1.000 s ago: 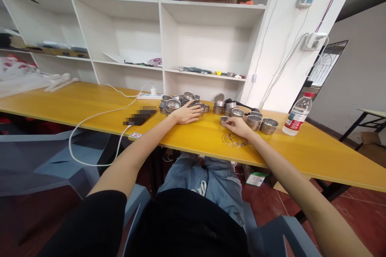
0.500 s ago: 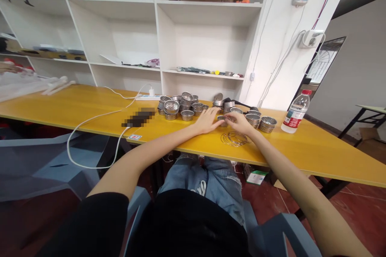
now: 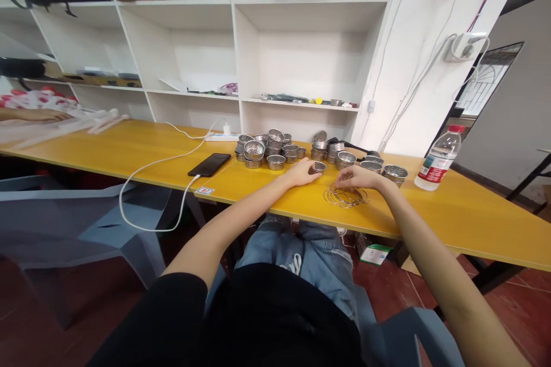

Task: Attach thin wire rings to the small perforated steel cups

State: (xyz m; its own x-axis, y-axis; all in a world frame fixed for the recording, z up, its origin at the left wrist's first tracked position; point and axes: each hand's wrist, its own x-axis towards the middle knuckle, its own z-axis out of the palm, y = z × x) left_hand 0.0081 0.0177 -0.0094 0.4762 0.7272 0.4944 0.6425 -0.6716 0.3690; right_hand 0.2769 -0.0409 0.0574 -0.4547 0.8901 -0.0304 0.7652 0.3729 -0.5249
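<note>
My left hand point(image 3: 302, 173) is closed around the side of a small perforated metal cup point(image 3: 319, 167) standing on the yellow table. With fingers bent down and pinched together, my right hand point(image 3: 356, 177) is at the far edge of a loose bunch of thin metal wire rings point(image 3: 345, 199); its fingertips meet the wire, partly hidden by the hand. Behind my hands, more perforated metal cups stand in stacks, among them a left group point(image 3: 253, 151) and a single cup point(image 3: 276, 161). Further cups point(image 3: 395, 173) are to the right of my right hand.
A black phone point(image 3: 209, 165) on a white cable lies at the left. A water bottle point(image 3: 439, 157) with a red cap stands at the right. White shelves point(image 3: 301, 57) rise behind the table point(image 3: 465, 223). Another person's hand point(image 3: 47, 115) is at far left.
My right hand has left the cup and come down toward me onto the wire rings. My left hand has closed on the cup. The view has turned slightly left.
</note>
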